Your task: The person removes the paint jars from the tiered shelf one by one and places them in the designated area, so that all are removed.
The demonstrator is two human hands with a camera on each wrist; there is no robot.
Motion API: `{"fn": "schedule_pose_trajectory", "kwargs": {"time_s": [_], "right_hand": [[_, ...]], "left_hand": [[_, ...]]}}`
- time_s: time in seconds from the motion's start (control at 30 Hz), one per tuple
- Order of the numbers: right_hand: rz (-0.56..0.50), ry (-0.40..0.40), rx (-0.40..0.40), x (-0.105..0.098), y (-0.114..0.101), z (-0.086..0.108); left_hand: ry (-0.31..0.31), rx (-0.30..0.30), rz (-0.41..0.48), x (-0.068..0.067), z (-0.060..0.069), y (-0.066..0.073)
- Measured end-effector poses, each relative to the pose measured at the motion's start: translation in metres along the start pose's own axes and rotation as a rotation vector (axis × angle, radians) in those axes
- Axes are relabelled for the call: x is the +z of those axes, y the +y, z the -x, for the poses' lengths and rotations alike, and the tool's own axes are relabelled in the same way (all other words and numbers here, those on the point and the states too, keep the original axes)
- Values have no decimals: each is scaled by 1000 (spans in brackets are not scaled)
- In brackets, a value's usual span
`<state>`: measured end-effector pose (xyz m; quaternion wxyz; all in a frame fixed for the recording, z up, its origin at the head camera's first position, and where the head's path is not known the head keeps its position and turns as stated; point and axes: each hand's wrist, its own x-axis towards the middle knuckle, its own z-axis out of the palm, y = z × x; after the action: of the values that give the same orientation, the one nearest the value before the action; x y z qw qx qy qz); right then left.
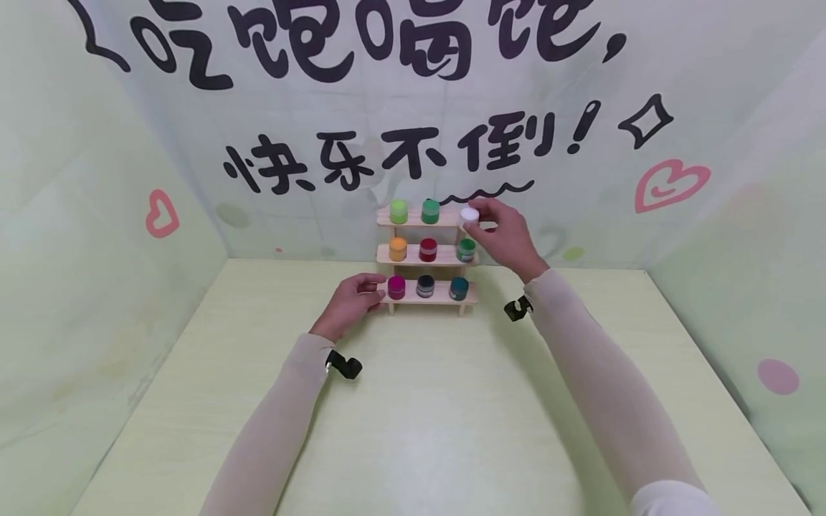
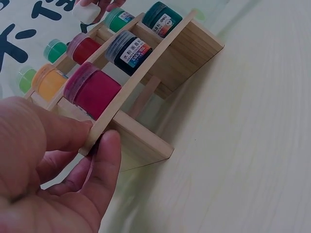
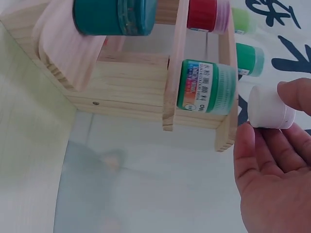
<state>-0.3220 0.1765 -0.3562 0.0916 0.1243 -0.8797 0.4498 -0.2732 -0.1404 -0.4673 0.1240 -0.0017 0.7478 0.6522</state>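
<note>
White jar sits in the grasp of the right hand, pinched between the thumb on one side and the fingers on the other, at the right end of the top shelf of a small wooden rack. What counts most is the jar against that board: in the right wrist view a narrow strip of back wall shows between them, so they look apart, though whether the jar is above the shelf or a little in front of it I cannot tell. Its axis runs close to upright, nearly in line with that of the green jar on the middle shelf. The left hand is the farther one; its thumb and fingers pinch the left end of the bottom shelf, just beside the magenta jar

On the black jar a white label seems to begin 水粉画 (the rest is too small to trust). The teal jar has a similar label, perhaps with "deli" on it, and the green jar's print stands upside down and unreadable. No wording can be made out on the white one. Large black lettering on the wall reads 吃饱喝饱, with 快乐不倒! below
</note>
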Motion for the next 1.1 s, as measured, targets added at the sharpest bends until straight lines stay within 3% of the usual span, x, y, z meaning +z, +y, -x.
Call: {"fn": "schedule_pose_trajectory", "kwargs": {"time_s": [0.33,0.8,1.1], "right_hand": [[-89,-7,-20,-1,-8,29],[-175,-95,-50,15,-3,68],[-225,-139,-98,34,1,91]], "left_hand": [[8,13,17,0,-1,0],[5,22,33,1,1,3],[11,22,-19,0,2,2]]}}
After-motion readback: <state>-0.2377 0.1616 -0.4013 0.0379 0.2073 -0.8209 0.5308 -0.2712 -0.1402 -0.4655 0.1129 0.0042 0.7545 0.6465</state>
